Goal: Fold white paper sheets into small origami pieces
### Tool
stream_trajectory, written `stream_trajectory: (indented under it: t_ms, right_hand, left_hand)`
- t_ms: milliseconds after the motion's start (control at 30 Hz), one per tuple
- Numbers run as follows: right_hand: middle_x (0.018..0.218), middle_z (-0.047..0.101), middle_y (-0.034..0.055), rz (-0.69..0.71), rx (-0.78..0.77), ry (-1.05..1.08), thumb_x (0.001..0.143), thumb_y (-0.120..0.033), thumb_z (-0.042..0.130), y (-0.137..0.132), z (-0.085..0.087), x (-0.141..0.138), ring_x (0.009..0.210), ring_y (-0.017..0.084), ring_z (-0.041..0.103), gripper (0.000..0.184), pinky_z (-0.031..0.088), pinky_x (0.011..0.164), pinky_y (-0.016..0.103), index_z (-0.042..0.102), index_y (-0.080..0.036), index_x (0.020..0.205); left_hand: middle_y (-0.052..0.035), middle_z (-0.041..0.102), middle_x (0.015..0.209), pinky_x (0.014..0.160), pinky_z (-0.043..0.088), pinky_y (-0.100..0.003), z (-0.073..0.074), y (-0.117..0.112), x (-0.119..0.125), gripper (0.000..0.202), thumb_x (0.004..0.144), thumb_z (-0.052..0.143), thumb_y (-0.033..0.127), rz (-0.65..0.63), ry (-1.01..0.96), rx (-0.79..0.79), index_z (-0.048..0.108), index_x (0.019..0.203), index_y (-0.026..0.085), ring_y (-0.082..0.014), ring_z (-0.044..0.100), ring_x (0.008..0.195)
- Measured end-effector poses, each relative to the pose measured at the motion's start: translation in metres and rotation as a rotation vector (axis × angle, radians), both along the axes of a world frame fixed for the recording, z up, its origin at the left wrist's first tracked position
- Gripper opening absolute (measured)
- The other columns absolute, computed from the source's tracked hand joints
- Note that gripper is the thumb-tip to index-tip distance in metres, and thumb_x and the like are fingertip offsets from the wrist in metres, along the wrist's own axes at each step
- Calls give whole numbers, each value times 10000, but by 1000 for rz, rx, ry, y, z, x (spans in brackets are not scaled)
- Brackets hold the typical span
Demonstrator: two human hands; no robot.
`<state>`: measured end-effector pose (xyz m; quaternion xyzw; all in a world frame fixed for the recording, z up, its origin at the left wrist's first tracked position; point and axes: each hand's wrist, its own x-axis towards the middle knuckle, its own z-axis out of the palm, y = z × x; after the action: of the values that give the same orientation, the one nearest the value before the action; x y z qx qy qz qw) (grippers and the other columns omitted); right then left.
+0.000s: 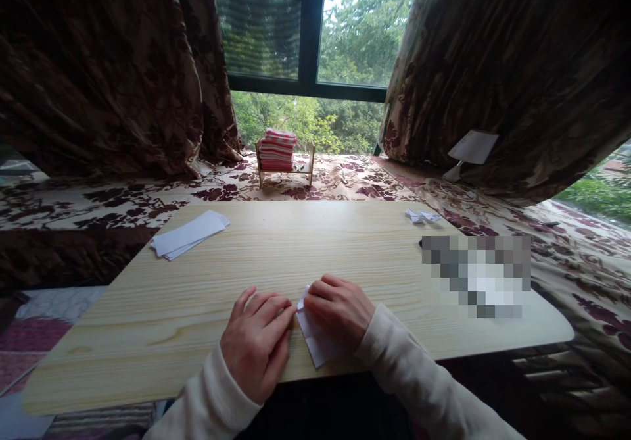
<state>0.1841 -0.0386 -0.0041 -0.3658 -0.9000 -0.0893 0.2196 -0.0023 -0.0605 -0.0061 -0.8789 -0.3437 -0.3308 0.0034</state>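
A folded piece of white paper (315,344) lies near the front edge of the wooden table. My right hand (340,305) rests over it with curled fingers, gripping its upper part and hiding much of it. To the left is my left hand (259,335), its fingers stretched toward the paper and slightly apart. Its index fingertip meets the paper's left edge; the thumb is partly hidden below. Several white paper strips (190,233) lie stacked at the table's far left. Small folded paper pieces (422,216) sit at the far right corner.
A blurred-out object (476,275) lies on the right of the table (246,243). Behind, on a floral-covered ledge, are a small wooden rack (311,164) with folded red-and-white cloths (279,150) and a white lamp (473,147). Curtains (98,65) flank the window.
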Motion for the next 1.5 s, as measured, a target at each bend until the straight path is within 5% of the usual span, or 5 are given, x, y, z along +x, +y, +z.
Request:
stream_trajectory:
  t_ms: [200, 433, 933, 1300, 1500]
  right_hand:
    - [704, 559, 10, 4, -14, 15, 813, -190, 474, -1, 2, 5, 659, 132, 420, 172, 330, 594, 257, 562, -178, 666]
    - [869, 568, 66, -180, 32, 140, 816, -232, 474, -19, 2, 41, 792, 162, 473, 222, 365, 709, 290, 565, -169, 1009]
    - [740, 583, 29, -202, -48, 64, 835, -211, 436, -10, 1, 31, 707, 130, 465, 190, 325, 619, 239, 618, -186, 786]
    - [713, 578, 6, -331, -97, -45, 846, -215, 418, -12, 4, 28, 601, 100, 508, 197, 281, 510, 227, 604, -192, 785]
    - [749, 579, 12, -379, -182, -111, 844, -215, 414, -12, 11, 24, 571, 88, 520, 199, 258, 476, 225, 592, -180, 765]
  left_hand:
    - [-48, 593, 895, 956, 212, -503, 3, 0, 7, 301, 751, 402, 218, 35, 106, 0, 592, 985, 213, -218, 496, 923]
    - [-50, 589, 916, 968, 198, -502, 0, 0, 6, 297, 750, 407, 205, 32, 98, 21, 594, 981, 209, -210, 496, 922]
    - [-40, 588, 1112, 1002, 146, -517, 3, 7, 8, 287, 766, 426, 188, -54, 120, 58, 596, 997, 199, -237, 462, 1066]
    - [-30, 639, 942, 1013, 138, -497, 2, 17, 17, 260, 749, 453, 174, -80, 95, 53, 603, 960, 202, -209, 514, 974]
    - [-57, 579, 1118, 999, 143, -524, 1, 17, 21, 289, 766, 409, 196, -64, 159, 67, 595, 988, 190, -244, 452, 1081]
